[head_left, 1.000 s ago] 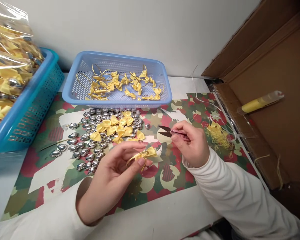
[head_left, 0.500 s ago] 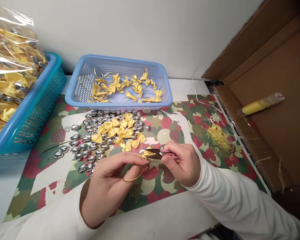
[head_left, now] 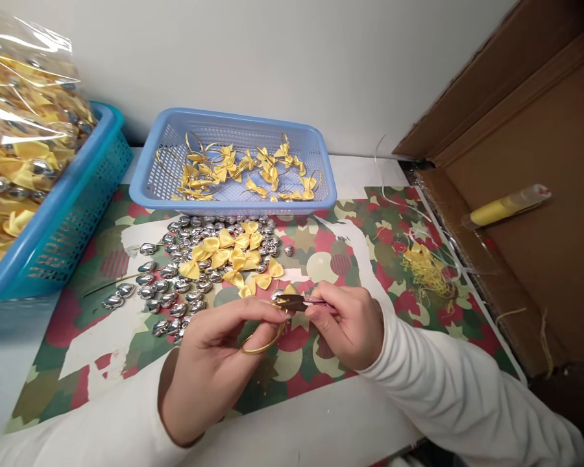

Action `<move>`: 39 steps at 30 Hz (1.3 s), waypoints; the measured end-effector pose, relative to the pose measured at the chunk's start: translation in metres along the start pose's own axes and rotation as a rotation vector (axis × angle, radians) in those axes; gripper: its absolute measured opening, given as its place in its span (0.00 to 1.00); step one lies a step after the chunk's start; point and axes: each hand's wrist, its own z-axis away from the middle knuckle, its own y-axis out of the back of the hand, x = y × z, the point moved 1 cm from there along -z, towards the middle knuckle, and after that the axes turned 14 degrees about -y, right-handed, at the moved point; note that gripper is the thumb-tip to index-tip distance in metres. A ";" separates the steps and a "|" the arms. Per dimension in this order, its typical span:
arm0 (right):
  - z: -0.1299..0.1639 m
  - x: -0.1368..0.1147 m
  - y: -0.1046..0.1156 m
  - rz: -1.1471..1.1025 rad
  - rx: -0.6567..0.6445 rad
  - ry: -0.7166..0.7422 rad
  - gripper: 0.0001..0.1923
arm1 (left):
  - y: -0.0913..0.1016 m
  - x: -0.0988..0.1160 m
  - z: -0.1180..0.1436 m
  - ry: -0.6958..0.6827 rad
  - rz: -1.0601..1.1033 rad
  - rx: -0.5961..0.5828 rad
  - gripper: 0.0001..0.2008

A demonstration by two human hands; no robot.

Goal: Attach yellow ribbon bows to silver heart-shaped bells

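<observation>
My left hand [head_left: 219,363] pinches a small ornament: a gold cord loop [head_left: 261,345] hangs below my fingertips, with a yellow bow and silver piece at the top. My right hand [head_left: 348,324] grips small thread snips [head_left: 292,301], whose dark blades are closed at the top of the ornament. Just beyond my hands lies a pile of silver hearts [head_left: 175,285] with loose yellow bows [head_left: 228,256] on top.
A light blue basket [head_left: 168,185] at the back holds several bow ornaments with gold loops. A teal basket [head_left: 78,207] at left carries a clear bag of bows. Yellow thread clippings [head_left: 425,269] lie right. A cardboard box [head_left: 540,214] with a yellow tube stands at far right.
My right hand brought the snips left from the open mat to the ornament. My left hand turned the ornament so the loop hangs down. The blades went from apart to closed.
</observation>
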 end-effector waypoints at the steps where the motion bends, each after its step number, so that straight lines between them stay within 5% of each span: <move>1: 0.000 0.001 -0.001 -0.009 -0.003 -0.009 0.19 | 0.000 0.000 0.000 0.009 0.007 0.000 0.06; 6: 0.000 0.004 -0.003 -0.075 -0.046 -0.067 0.19 | -0.004 0.002 0.000 0.116 0.142 0.091 0.02; 9: -0.003 0.006 0.000 -0.119 -0.056 -0.103 0.18 | -0.005 0.001 0.000 0.248 0.227 0.169 0.09; 15: -0.007 0.008 0.011 -0.126 0.084 -0.011 0.19 | -0.005 -0.003 -0.002 0.460 0.375 0.120 0.13; 22: -0.006 0.000 0.010 0.144 0.251 0.261 0.18 | -0.007 0.003 -0.004 0.483 0.354 0.081 0.16; 39: -0.002 0.001 0.008 0.266 0.328 0.286 0.11 | -0.009 0.006 -0.005 0.439 0.271 0.115 0.16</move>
